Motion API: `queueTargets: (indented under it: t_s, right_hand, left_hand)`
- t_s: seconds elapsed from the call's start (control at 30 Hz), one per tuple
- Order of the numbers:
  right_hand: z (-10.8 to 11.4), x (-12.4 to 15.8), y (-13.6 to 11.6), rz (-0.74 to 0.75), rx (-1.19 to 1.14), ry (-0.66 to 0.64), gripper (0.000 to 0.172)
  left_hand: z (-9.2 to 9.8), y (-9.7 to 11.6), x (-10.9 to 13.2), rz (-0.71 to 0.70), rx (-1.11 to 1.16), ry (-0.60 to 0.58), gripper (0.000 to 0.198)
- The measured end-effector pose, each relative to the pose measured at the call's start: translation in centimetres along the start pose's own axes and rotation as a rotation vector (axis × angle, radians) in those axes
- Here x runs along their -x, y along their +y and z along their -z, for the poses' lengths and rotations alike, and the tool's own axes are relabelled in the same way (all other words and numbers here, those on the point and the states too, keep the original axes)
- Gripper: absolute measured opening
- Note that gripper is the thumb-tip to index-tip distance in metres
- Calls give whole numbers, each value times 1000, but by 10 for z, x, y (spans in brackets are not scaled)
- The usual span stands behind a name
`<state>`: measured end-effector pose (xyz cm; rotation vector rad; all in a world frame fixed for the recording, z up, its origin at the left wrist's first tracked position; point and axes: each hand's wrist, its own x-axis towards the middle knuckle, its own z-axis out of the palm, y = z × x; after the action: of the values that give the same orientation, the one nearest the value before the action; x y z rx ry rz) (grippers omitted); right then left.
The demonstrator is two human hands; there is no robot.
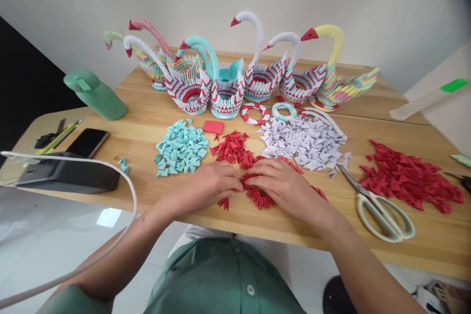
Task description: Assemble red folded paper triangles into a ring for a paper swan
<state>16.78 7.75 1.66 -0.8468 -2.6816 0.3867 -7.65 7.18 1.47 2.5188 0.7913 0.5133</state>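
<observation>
My left hand [211,184] and my right hand [283,184] rest close together on the wooden table [147,127], fingers curled and pinched on a curved row of joined red folded paper pieces [257,196]. The fingertips of both hands meet at the row's upper end. A loose heap of red paper triangles [231,147] lies just beyond the hands. A few red pieces [223,202] lie under my left hand.
Piles of teal triangles [180,149], white triangles [305,140] and red triangles [412,176] lie on the table. Several paper swans [228,78] stand at the back. Scissors [379,206] lie to the right; a phone [88,142], black device and cable sit left.
</observation>
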Motion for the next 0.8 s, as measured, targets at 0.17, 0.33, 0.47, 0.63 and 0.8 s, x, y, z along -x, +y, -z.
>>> queueTargets:
  t_s: [0.17,0.33,0.47,0.63,0.8]
  right_hand:
    - [0,-10,4,24,-72,-100,33]
    - [-5,-15,10,52,-136,-104,28]
    - [-10,-15,13,47,-141,-65,24]
    - [-14,-12,11,24,-102,-37,19]
    - [-11,-8,10,23,-109,-33,20]
  left_hand:
    - [-4,-6,-4,6,15,4,22]
    - [-7,-12,-3,20,36,13,26]
    - [-10,-15,-1,47,44,20,17]
    - [-17,-14,0,77,12,48,16]
    - [-17,-14,0,78,4,57,14]
